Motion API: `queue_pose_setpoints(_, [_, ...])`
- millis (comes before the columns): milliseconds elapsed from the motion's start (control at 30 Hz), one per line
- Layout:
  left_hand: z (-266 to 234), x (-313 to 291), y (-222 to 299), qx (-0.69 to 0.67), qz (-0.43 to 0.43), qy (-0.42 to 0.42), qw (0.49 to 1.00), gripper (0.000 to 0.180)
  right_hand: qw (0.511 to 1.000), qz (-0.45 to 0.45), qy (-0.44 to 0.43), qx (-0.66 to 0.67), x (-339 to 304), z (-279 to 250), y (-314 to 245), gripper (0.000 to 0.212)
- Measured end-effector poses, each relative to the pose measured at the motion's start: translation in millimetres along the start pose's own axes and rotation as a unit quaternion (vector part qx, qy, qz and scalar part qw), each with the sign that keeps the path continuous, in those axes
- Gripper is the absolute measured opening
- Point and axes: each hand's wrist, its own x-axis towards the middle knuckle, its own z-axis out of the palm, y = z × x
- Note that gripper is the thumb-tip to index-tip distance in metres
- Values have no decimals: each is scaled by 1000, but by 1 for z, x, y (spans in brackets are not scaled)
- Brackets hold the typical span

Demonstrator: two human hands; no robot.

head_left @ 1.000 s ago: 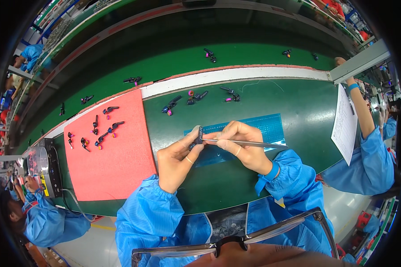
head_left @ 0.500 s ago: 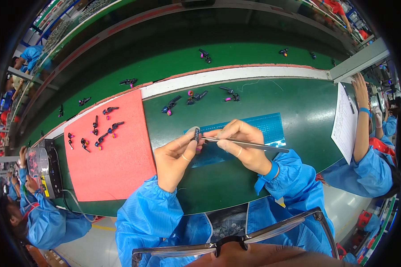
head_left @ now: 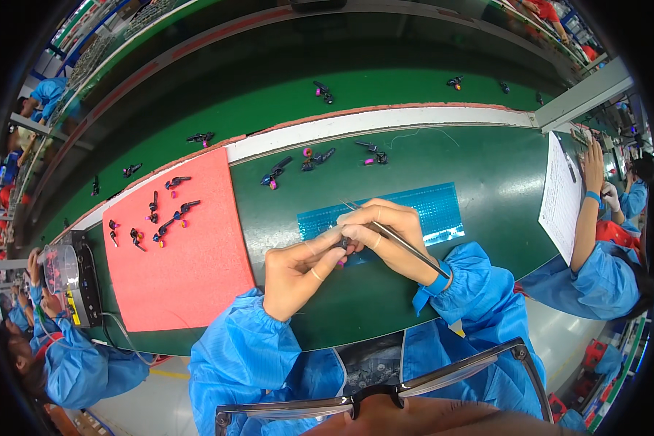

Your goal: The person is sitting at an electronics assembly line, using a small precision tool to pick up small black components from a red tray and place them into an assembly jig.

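Here you are, both hands meeting over the counter, and your left hand [head_left: 298, 272] has a small dark glossy part [head_left: 344, 243] pinched between thumb and forefinger, mostly hidden behind your fingers. Your right hand [head_left: 392, 236] presses thumb and fingertips in at the same spot, probably to steady it from both sides. And look at those slim silver metal tweezers [head_left: 408, 245]! They lie slantwise in your right hand, points upward and clear of the part, seemingly parked there so the fingertips can work directly.

Below your hands, a shiny blue rectangular sheet [head_left: 436, 207] lies on the smooth dark-green counter [head_left: 498, 171], perhaps marking out a work spot. Farther out, dark jointed pieces with pink rings [head_left: 275, 174] sit just beyond, within easy reach. To your left, more dark pieces [head_left: 184, 211] are spread across a soft coral-pink mat [head_left: 171, 283], which likely cushions them and stops rolling. Behind the long white ledge [head_left: 385, 118], further pieces dot a broad green belt [head_left: 261, 105]. Over on your right, a white written-on paper sheet [head_left: 557, 207] lies at the counter's edge, apparently kept clear of your elbows.
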Motion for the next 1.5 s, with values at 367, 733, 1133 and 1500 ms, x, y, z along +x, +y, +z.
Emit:
queue_pose_setpoints(367, [-2, 3, -2, -50, -21, 59, 997, 27, 991, 80, 85, 59, 3, -1, -2, 18])
queue_pose_setpoints(733, [-15, 17, -8, -67, -3, 161, 985, 29, 993, 115, -22, -20, 10, -7, -2, 30])
queue_pose_setpoints(1133, [-15, 15, -9, -41, -27, 134, 990, 29, 991, 129, -19, -24, 8, -12, 13, 15])
queue_pose_setpoints(1500, [-12, 14, -6, -39, -33, 134, 990, 32, 989, 117, 8, -86, 9, -9, 10, 15])
